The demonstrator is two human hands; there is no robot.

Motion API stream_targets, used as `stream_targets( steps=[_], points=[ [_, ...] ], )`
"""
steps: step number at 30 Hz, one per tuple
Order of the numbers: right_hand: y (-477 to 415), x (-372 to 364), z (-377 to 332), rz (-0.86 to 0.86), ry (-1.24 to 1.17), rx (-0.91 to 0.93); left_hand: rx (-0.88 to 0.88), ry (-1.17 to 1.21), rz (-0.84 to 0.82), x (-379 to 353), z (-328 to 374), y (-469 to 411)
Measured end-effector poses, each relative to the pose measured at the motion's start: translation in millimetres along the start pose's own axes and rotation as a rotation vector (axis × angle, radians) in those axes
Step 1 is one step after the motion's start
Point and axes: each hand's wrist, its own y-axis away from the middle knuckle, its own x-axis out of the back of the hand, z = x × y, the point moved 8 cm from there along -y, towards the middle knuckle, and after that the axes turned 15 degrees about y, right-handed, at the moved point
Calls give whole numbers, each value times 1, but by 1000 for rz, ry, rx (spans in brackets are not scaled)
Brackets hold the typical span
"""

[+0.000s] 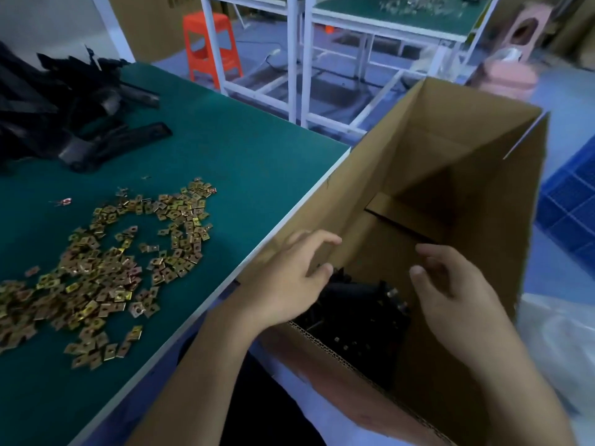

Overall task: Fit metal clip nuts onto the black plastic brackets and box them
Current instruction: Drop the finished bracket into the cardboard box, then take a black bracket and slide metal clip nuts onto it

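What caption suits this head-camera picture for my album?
Left hand and right hand open over a cardboard box of black brackets, beside a table strewn with clip nuts.

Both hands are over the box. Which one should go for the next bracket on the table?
Left. The left hand hovers at the box wall beside the table, where the bracket pile lies; the right hand is farther right, over the box.
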Motion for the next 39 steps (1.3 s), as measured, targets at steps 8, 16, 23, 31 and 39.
stream_targets(
  steps=[8,16,23,31,39],
  points=[
    [3,-32,-72,-90,-63,185,-64,172,90,46,-5,27],
    [47,-114,-256,-204,-68,700,-125,207,510,153,-20,103],
    [109,-226,-386,-433,153,994,174,158,1229,301,-133,265],
    [138,-338,-521,-482,138,1092,454,74,1462,368,-215,364],
    [123,-357,-542,-377,16,1026,312,-75,1435,367,-215,362]
  ],
)
